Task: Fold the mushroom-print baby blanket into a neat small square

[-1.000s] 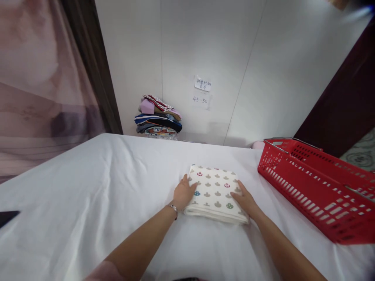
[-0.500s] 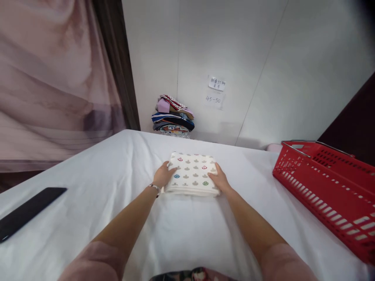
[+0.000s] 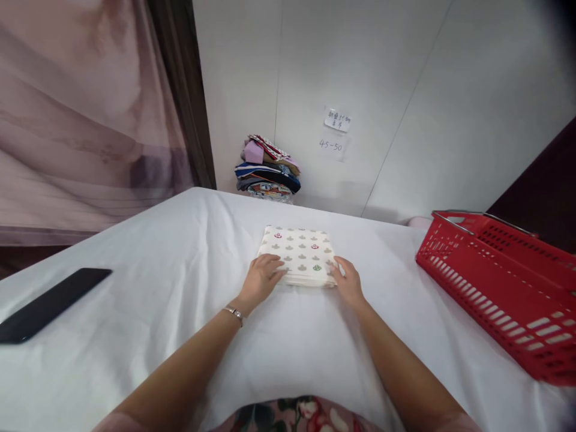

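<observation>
A neatly folded white cloth with rows of grey, red and green mushroom-like prints lies flat on the white-covered bed or table. My left hand, wearing a silver bracelet at the wrist, rests over its near left corner with the fingers stretched out. At the near right corner, my right hand touches the edge, thumb and fingers apart. The layered fold of the cloth faces me, between the two hands.
A red plastic basket with a metal handle stands at right. At left lies a flat black object. Several folded fabrics are stacked against the wall, near two paper labels. A pink curtain hangs at left.
My left hand has slid from the cloth's left side toward me onto its near corner. My right hand has shifted slightly toward the near right corner. The camera view has tilted a little.
</observation>
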